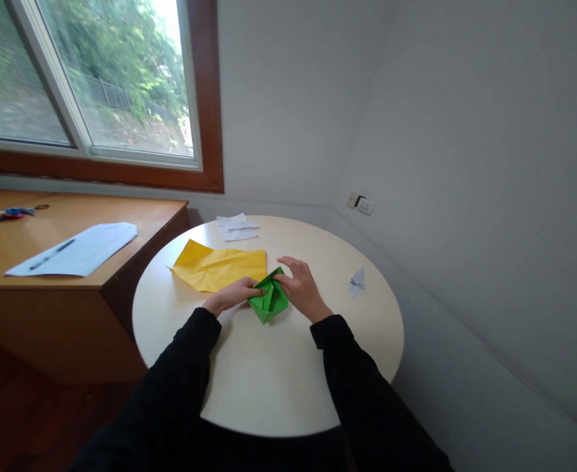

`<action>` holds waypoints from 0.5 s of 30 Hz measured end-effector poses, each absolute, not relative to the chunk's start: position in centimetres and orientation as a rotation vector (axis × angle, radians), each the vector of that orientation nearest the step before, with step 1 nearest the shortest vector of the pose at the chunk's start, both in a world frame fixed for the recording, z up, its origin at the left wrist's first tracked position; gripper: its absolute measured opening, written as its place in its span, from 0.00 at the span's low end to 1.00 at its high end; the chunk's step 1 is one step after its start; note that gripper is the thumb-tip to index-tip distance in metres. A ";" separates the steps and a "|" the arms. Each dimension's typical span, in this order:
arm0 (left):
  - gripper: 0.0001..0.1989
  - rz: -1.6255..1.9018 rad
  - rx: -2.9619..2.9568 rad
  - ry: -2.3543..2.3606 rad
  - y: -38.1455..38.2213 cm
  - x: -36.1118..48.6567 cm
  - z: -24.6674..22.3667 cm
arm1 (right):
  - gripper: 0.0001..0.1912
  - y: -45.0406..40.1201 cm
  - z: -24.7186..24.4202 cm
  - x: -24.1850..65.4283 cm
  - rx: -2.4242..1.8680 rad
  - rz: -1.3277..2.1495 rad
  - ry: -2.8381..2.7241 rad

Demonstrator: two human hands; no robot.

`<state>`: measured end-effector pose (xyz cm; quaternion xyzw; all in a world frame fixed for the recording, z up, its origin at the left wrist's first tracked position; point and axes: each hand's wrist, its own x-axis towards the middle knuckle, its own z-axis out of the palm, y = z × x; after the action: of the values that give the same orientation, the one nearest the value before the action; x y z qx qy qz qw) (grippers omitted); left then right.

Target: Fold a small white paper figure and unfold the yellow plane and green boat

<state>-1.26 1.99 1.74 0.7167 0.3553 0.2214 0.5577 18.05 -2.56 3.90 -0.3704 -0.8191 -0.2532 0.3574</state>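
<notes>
In the head view, the green paper [272, 303] is at the yellow sheet's [219, 267] near right corner. The left hand [234, 294] pinches its left side, thumb on top; the right hand [302, 286] arches, thumb touching the far edge, a finger lifted; whether it pinches, I cannot tell.

A small office or study room, which of the two is unclear: a brown wooden counter [96, 213] bearing white paper sheets [94, 246] and a slim black pen [52, 254], a round cream counter [269, 373], a brown-framed glass window [116, 92], plain grey-white walls [465, 164].
</notes>
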 end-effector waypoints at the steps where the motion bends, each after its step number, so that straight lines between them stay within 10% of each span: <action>1: 0.14 0.510 1.710 0.825 2.1 -1.3 1.8 | 0.09 -2.7 4.3 18.2 -0.948 -0.677 -2.153; 15: 0.16 0.544 1.711 0.801 1.2 -1.8 4.0 | 0.09 -3.1 9.4 17.8 -0.881 -0.562 -2.703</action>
<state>-1.75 1.22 4.02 0.7243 0.3390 0.2304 0.5544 17.76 -3.15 9.45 -0.3018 -0.9258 -0.1924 0.1216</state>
